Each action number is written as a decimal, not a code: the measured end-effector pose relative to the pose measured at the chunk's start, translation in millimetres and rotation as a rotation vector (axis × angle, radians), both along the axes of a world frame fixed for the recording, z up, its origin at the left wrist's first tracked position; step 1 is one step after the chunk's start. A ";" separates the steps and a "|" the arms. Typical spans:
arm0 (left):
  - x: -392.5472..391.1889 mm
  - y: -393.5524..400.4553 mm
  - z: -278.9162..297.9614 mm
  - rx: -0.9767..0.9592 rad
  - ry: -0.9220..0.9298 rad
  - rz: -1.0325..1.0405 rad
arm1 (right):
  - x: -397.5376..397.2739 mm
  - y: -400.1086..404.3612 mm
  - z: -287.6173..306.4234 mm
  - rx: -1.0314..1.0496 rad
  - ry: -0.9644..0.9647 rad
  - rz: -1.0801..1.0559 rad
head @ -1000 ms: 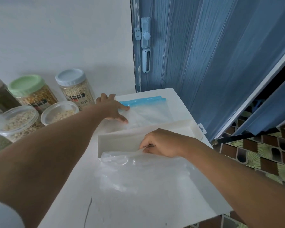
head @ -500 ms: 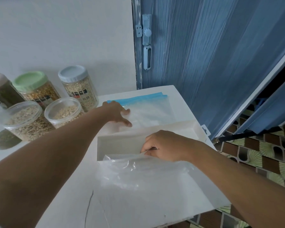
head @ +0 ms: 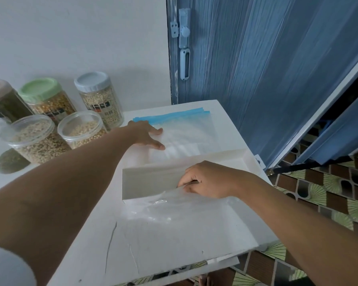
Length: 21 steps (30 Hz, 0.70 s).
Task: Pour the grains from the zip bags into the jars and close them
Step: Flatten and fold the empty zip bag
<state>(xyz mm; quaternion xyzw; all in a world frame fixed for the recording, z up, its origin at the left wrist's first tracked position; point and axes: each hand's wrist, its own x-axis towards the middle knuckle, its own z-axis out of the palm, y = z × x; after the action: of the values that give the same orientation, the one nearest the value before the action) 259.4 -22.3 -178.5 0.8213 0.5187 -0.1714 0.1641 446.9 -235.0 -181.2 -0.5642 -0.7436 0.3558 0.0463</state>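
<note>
A person's left hand [head: 147,134] lies flat, fingers spread, on an empty zip bag [head: 184,133] with a blue seal strip, at the far end of a white table [head: 174,244]. The right hand [head: 207,179] pinches the edge of a second clear bag [head: 174,209], fingers curled, beside a white tray [head: 153,180]. To the left stand two lidless jars [head: 81,129] of pale grains, near the zip bag, and behind them three lidded jars [head: 100,98]. Their dark labels carry writing too blurred to read.
</note>
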 end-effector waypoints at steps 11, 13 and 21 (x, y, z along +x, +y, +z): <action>-4.0 7.3 -5.6 -0.014 -0.014 0.019 | -2.5 -19.2 2.5 0.016 0.026 0.068; -5.5 7.2 -6.6 -0.013 -0.014 0.016 | -3.1 -24.7 0.9 0.042 0.000 0.079; -8.2 8.8 -11.8 -0.008 -0.011 0.001 | -4.4 -40.7 5.8 -0.034 0.012 0.073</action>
<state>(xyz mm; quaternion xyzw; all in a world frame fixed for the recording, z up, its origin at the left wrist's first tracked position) 251.2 -13.5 -190.3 0.8214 0.5174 -0.1688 0.1706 442.5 -275.7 -175.3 -0.5350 -0.7574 0.3733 0.0281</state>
